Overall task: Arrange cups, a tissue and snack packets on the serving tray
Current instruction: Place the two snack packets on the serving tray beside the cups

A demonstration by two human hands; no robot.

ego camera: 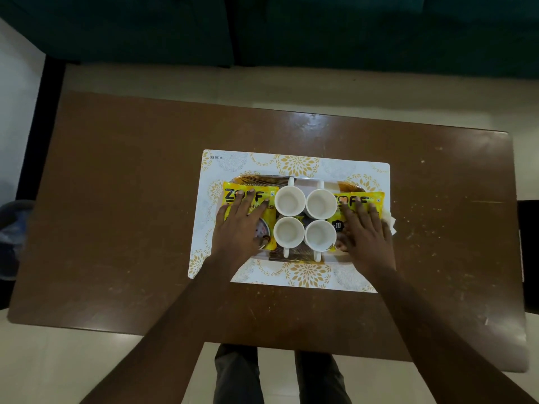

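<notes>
Several white cups (304, 218) stand in a tight square at the middle of the brown patterned serving tray (262, 179), handles pointing outward. A yellow snack packet (232, 196) lies on the tray's left end, and my left hand (239, 225) rests flat on it with fingers spread. Another yellow snack packet (376, 198) lies on the right end under my flat right hand (364, 231). A white tissue (390, 224) peeks out from beneath the right packet at the tray's right edge.
The tray sits on a white placemat with gold flower prints (294, 163), in the middle of a brown wooden table (131, 185). A dark green sofa (320, 33) stands beyond the table. My legs show below the near edge.
</notes>
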